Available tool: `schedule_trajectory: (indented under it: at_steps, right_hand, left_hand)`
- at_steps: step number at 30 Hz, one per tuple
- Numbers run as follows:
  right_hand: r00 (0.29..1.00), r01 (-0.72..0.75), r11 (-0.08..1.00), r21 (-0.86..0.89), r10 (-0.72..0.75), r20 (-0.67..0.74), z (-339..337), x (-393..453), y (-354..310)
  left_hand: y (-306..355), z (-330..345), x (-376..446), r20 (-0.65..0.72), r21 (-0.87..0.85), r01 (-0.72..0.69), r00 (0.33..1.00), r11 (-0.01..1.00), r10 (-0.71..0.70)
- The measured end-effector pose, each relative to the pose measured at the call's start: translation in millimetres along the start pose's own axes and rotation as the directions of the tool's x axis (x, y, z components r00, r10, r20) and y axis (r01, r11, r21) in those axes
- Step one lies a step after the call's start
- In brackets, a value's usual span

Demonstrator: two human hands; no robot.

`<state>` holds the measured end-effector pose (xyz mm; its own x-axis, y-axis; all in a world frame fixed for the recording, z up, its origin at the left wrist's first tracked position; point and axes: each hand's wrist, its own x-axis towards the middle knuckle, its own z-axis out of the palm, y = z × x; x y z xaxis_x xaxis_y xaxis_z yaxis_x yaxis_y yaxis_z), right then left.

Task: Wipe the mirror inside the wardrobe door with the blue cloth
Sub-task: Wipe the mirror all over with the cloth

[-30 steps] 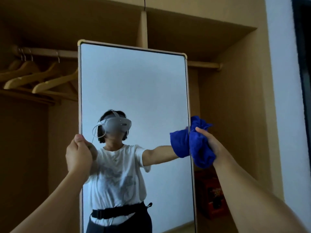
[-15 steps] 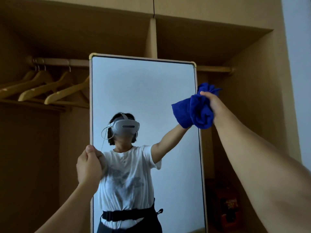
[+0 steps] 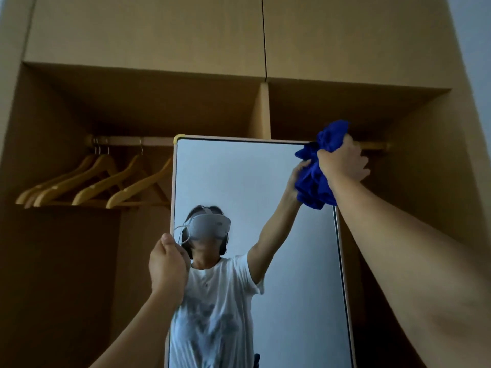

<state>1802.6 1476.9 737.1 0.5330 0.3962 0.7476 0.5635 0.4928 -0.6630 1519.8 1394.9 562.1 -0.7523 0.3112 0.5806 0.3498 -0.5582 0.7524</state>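
A tall mirror [image 3: 265, 195] with a thin pale frame stands up in front of an open wooden wardrobe [image 3: 132, 102]. It fills the middle of the view and runs down to 6 o'clock.

The right hand [image 3: 342, 162] is up high, at about 2 o'clock from the middle of the view. Its fingers are curled tight around a bunched-up blue cloth [image 3: 314, 181]. The cloth is pressed against the top right corner of the mirror. Part of the cloth sticks up above the hand, past the top edge of the frame. More of it hangs down below the hand, over the right edge of the glass. The right arm reaches up to it from the 4 o'clock corner.

The left hand [image 3: 167, 266] is at about 8 o'clock. It is closed around the left edge of the mirror frame, with the thumb on top. The left arm comes up from 7 o'clock.

The glass shows the person in a white T-shirt with a headset on, one arm raised to the cloth.

Behind the mirror a clothes rail [image 3: 127, 141] runs across the wardrobe. Wooden hangers [image 3: 106, 181] hang from it at 9 o'clock, with no clothes on them. A wooden divider [image 3: 261, 110] stands above the top of the mirror at 12 o'clock. Two closed cupboard doors [image 3: 186, 30] sit higher up.
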Motion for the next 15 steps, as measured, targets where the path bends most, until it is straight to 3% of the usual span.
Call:
schedule_trajectory:
  at_steps: [5, 11, 15]
  right_hand:
    - [0.955, 0.293, 0.896, -0.334, -0.289, 0.061, -6.9, 2.5, -34.4]
    - [0.844, 0.536, 0.822, -0.194, -0.515, 0.148, 9.1, -40.3, -79.1]
    - [0.706, 0.708, 0.699, -0.1, -0.696, 0.131, 29.5, -77.6, -103.2]
  left_hand:
    - [-3.6, 2.3, -1.4, -0.054, 0.036, -0.056, 0.997, 0.998, 0.058]
    - [-1.5, 2.7, -3.7, -0.083, 0.07, -0.039, 0.996, 0.997, 0.045]
    - [0.2, 0.3, -5.8, -0.061, 0.059, -0.026, 0.998, 0.998, 0.029]
